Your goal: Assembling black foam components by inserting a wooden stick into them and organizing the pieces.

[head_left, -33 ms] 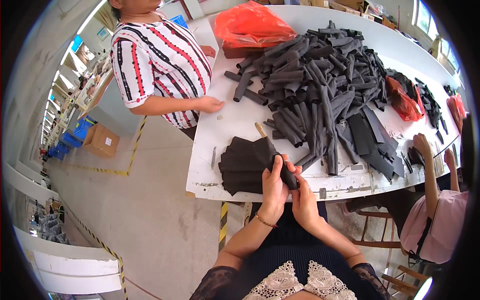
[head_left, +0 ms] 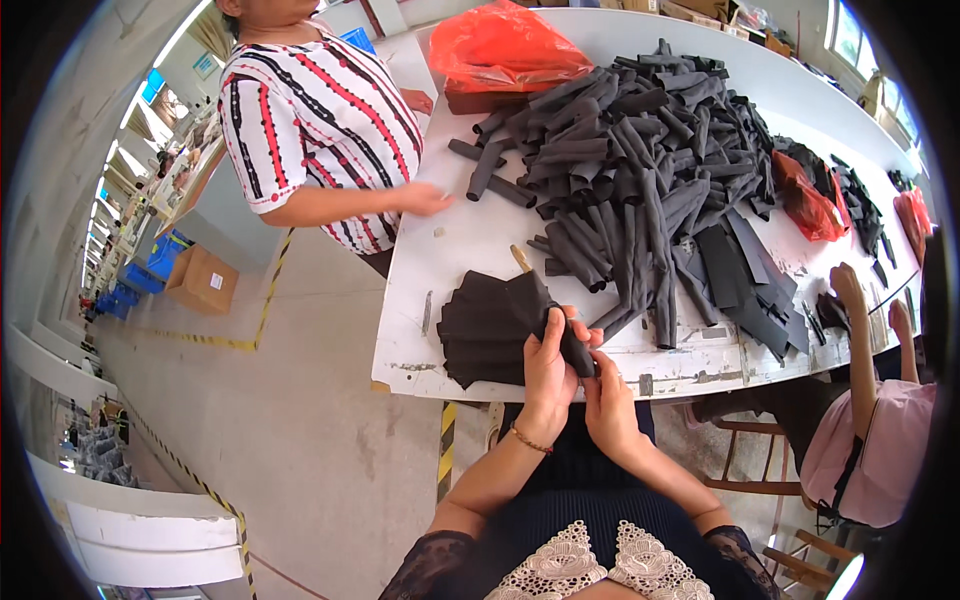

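Note:
At the table's front edge my left hand (head_left: 548, 375) is closed round a rolled black tube (head_left: 573, 343), its thumb lying along the top. My right hand (head_left: 608, 402) pinches the tube's near end with its fingertips. Beneath and left of the tube, a fanned stack of black pieces (head_left: 483, 335) lies on the white table (head_left: 425, 255). A narrow tan stick-like thing (head_left: 521, 258) lies just beyond the stack; its kind I cannot make out. A large heap of dark grey rolled tubes (head_left: 630, 160) covers the middle of the table.
Flat dark strips (head_left: 740, 285) lie right of the heap. A red plastic bag (head_left: 505, 45) is at the back, another red bag (head_left: 808, 200) at the right. A person in a striped shirt (head_left: 325, 140) stands left; another in pink (head_left: 870, 450) sits right. A cardboard box (head_left: 202, 280) is on the floor.
The striped-shirt person's hand has shifted slightly at the table's left edge, its fingers now more stretched out. My hands and the tube look the same.

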